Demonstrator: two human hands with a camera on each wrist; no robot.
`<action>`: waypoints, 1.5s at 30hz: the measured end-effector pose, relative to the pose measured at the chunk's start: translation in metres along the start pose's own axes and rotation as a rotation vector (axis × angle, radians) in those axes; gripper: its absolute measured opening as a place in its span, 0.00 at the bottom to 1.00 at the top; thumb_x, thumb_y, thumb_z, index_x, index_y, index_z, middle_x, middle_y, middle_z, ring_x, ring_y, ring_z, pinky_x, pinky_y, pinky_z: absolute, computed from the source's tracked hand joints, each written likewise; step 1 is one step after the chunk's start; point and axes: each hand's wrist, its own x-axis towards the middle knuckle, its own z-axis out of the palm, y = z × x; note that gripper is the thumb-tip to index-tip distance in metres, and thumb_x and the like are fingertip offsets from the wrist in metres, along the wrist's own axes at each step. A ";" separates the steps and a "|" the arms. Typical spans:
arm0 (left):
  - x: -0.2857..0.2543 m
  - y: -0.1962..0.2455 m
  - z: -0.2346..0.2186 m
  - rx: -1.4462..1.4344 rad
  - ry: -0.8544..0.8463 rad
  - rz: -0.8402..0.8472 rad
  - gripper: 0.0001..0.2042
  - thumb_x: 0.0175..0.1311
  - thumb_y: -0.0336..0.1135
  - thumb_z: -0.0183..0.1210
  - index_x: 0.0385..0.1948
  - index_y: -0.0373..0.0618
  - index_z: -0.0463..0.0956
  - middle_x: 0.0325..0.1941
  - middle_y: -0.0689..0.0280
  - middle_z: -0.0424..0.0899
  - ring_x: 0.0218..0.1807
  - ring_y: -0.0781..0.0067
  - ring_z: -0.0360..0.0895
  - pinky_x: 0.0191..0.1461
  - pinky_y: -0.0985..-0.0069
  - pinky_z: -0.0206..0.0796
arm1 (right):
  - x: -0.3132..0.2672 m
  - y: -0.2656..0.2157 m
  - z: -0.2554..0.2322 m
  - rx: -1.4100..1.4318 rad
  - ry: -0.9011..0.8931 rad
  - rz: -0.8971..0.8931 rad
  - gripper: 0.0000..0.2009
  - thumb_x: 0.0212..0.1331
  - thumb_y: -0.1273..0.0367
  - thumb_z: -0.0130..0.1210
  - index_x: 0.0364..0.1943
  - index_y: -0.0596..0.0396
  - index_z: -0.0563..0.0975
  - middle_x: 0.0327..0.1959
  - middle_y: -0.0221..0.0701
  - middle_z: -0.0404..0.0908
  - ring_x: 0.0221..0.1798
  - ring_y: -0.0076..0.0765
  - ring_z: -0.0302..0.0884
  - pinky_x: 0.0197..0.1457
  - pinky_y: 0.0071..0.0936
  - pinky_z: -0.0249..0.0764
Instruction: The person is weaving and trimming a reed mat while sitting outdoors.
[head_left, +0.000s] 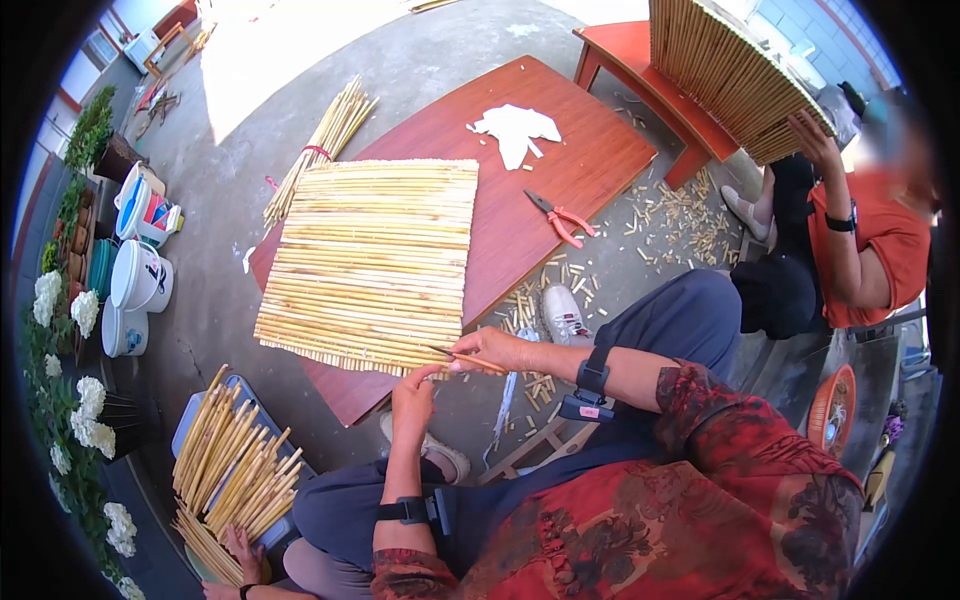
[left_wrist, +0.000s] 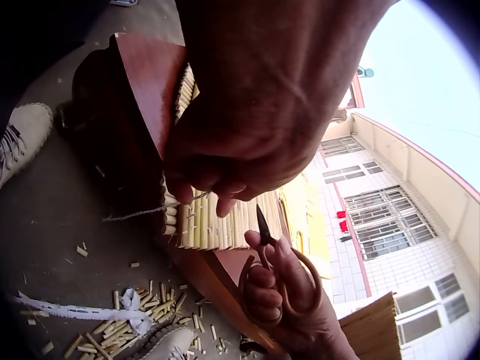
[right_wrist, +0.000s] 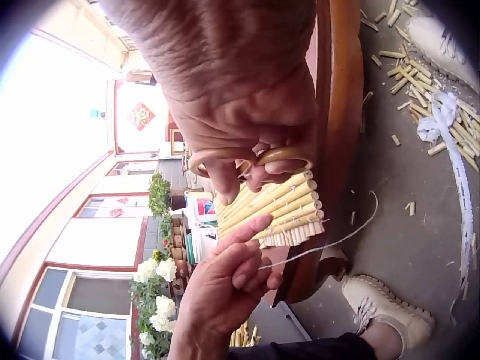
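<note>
A mat of pale reed sticks (head_left: 375, 260) lies on the red-brown table, its near corner between the two hands. The left hand (head_left: 412, 400) pinches a thin white string (right_wrist: 322, 247) at that corner; the loose end trails past the mat's edge. In the right hand (head_left: 495, 350) are small scissors with tan handles (left_wrist: 310, 271), fingers through the loops. Their dark blades (left_wrist: 263, 225) point at the mat's edge beside the left fingers. Whether the blades touch the string cannot be told.
Red-handled pliers (head_left: 565, 220) and white scraps (head_left: 516, 130) lie on the table (head_left: 590, 120). A tied stick bundle (head_left: 325, 140) is behind the mat, a blue tray (head_left: 183, 432) of sticks at lower left. Cut pieces litter the floor. Another person sits at right beside a standing mat (head_left: 725, 80).
</note>
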 end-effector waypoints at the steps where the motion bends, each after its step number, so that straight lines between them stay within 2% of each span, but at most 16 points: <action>1: -0.001 0.002 -0.002 0.021 0.081 0.056 0.14 0.53 0.25 0.43 0.39 0.39 0.74 0.12 0.72 0.64 0.13 0.85 0.59 0.16 0.83 0.56 | 0.003 0.001 -0.019 -0.129 0.238 -0.201 0.18 0.49 0.58 0.58 0.39 0.56 0.75 0.21 0.28 0.73 0.23 0.23 0.70 0.25 0.20 0.66; 2: -0.001 0.005 -0.002 0.039 0.162 0.110 0.14 0.53 0.26 0.43 0.39 0.40 0.74 0.11 0.72 0.63 0.13 0.84 0.59 0.16 0.83 0.56 | 0.005 0.003 -0.041 -0.258 0.475 -0.399 0.19 0.49 0.59 0.59 0.42 0.57 0.73 0.24 0.31 0.76 0.28 0.27 0.73 0.29 0.23 0.69; 5: -0.011 0.022 0.003 -0.028 0.124 0.172 0.13 0.55 0.26 0.43 0.41 0.39 0.72 0.12 0.72 0.64 0.14 0.85 0.60 0.18 0.83 0.56 | -0.012 -0.015 -0.127 -0.555 0.839 -0.293 0.19 0.50 0.66 0.55 0.47 0.57 0.68 0.28 0.38 0.77 0.34 0.37 0.75 0.37 0.30 0.70; 7: -0.012 0.027 0.006 -0.066 0.095 0.185 0.13 0.57 0.26 0.43 0.41 0.38 0.72 0.12 0.72 0.64 0.15 0.85 0.60 0.19 0.84 0.56 | -0.013 0.001 -0.181 -0.518 0.914 -0.193 0.13 0.53 0.67 0.46 0.40 0.60 0.70 0.33 0.50 0.75 0.39 0.53 0.73 0.40 0.41 0.68; 8: -0.014 0.029 0.007 -0.101 0.069 0.182 0.12 0.59 0.27 0.43 0.41 0.38 0.72 0.13 0.72 0.64 0.15 0.85 0.60 0.20 0.85 0.57 | -0.019 0.002 -0.198 -0.636 0.940 -0.024 0.13 0.54 0.66 0.44 0.39 0.59 0.71 0.33 0.50 0.75 0.39 0.54 0.73 0.41 0.42 0.68; 11: -0.021 0.047 0.010 -0.162 0.073 0.228 0.11 0.62 0.29 0.43 0.42 0.38 0.71 0.14 0.72 0.65 0.18 0.85 0.61 0.24 0.86 0.58 | -0.022 0.017 -0.229 -0.799 0.990 0.291 0.13 0.54 0.64 0.40 0.36 0.58 0.72 0.35 0.49 0.75 0.41 0.52 0.73 0.44 0.43 0.68; 24: -0.026 0.078 -0.013 -0.739 0.180 0.473 0.11 0.63 0.30 0.42 0.43 0.36 0.68 0.12 0.70 0.62 0.17 0.80 0.60 0.28 0.75 0.63 | 0.010 0.041 -0.269 -0.952 0.992 0.358 0.14 0.54 0.61 0.45 0.36 0.57 0.74 0.38 0.46 0.75 0.43 0.51 0.73 0.46 0.41 0.69; 27: -0.034 0.083 -0.020 -0.786 0.004 0.508 0.12 0.62 0.30 0.41 0.43 0.36 0.68 0.06 0.73 0.56 0.12 0.81 0.57 0.23 0.77 0.60 | 0.007 0.030 -0.270 -0.973 0.791 0.381 0.15 0.48 0.61 0.52 0.35 0.58 0.74 0.36 0.45 0.76 0.42 0.47 0.74 0.44 0.37 0.70; 32: -0.051 0.082 -0.025 -0.790 -0.041 0.502 0.12 0.63 0.31 0.41 0.44 0.35 0.68 0.07 0.74 0.56 0.12 0.83 0.57 0.23 0.78 0.60 | 0.005 0.025 -0.266 -0.908 0.921 0.365 0.15 0.47 0.67 0.53 0.39 0.60 0.73 0.37 0.46 0.76 0.43 0.50 0.73 0.46 0.38 0.69; 34: -0.060 0.088 -0.024 -0.886 -0.056 0.555 0.13 0.63 0.32 0.41 0.44 0.35 0.67 0.07 0.73 0.57 0.13 0.83 0.57 0.24 0.78 0.60 | -0.001 0.008 -0.259 -1.094 0.713 0.010 0.15 0.50 0.68 0.50 0.43 0.60 0.72 0.38 0.45 0.76 0.39 0.46 0.76 0.39 0.37 0.72; 36: -0.068 0.100 -0.022 -0.856 -0.071 0.588 0.13 0.64 0.32 0.41 0.45 0.35 0.67 0.08 0.73 0.58 0.14 0.82 0.59 0.25 0.78 0.61 | -0.010 -0.051 -0.213 -0.515 0.364 0.030 0.17 0.49 0.72 0.52 0.45 0.61 0.70 0.31 0.39 0.76 0.35 0.32 0.76 0.33 0.29 0.73; 37: -0.074 0.111 -0.020 -0.842 -0.089 0.605 0.13 0.63 0.31 0.41 0.45 0.35 0.67 0.09 0.71 0.60 0.15 0.80 0.60 0.27 0.76 0.62 | -0.015 -0.073 -0.181 -0.517 0.278 -0.121 0.19 0.49 0.75 0.50 0.49 0.58 0.69 0.32 0.33 0.74 0.31 0.22 0.73 0.28 0.20 0.71; 41: -0.097 0.153 -0.008 -0.757 -0.158 0.659 0.13 0.63 0.31 0.42 0.46 0.35 0.66 0.12 0.69 0.63 0.17 0.78 0.62 0.30 0.74 0.63 | -0.061 -0.135 -0.048 -0.225 -0.319 -0.427 0.29 0.48 0.72 0.55 0.58 0.52 0.59 0.50 0.34 0.68 0.31 0.23 0.74 0.30 0.19 0.72; 42: -0.104 0.162 -0.005 -0.729 -0.136 0.656 0.13 0.63 0.31 0.42 0.46 0.36 0.66 0.12 0.70 0.62 0.17 0.78 0.62 0.31 0.74 0.63 | -0.066 -0.134 -0.024 -0.222 -0.373 -0.509 0.30 0.48 0.72 0.55 0.59 0.52 0.58 0.43 0.34 0.73 0.30 0.23 0.74 0.30 0.18 0.72; 44: -0.114 0.174 -0.005 -0.690 -0.168 0.712 0.13 0.63 0.31 0.42 0.46 0.36 0.66 0.13 0.69 0.63 0.19 0.78 0.63 0.32 0.73 0.63 | -0.078 -0.132 0.011 -0.160 -0.390 -0.497 0.17 0.52 0.69 0.53 0.48 0.56 0.69 0.24 0.28 0.76 0.27 0.21 0.73 0.27 0.18 0.70; 45: -0.121 0.180 -0.006 -0.682 -0.146 0.735 0.13 0.63 0.31 0.43 0.46 0.36 0.66 0.13 0.69 0.63 0.19 0.78 0.63 0.33 0.73 0.63 | -0.083 -0.127 0.017 -0.159 -0.388 -0.505 0.13 0.53 0.69 0.52 0.44 0.56 0.72 0.25 0.27 0.76 0.26 0.20 0.73 0.25 0.17 0.69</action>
